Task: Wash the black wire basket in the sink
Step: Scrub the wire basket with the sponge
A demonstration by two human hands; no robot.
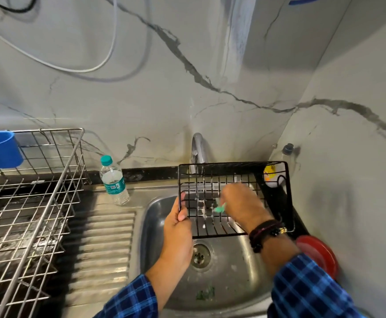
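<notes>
Blue plaid sleeves (309,292), dark beaded bracelets (265,232)

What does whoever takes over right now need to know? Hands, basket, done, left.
Left hand: gripping the left edge of the black wire basket, holding it tilted over the sink, below the tap.
Right hand: inside the basket, holding a green scrubber against the wire; blurred.
Done: scrubbing is under way, white suds on the wires.
Left: finish scrubbing, rinse off the suds, set the basket down. Whether water is running cannot be told.
</notes>
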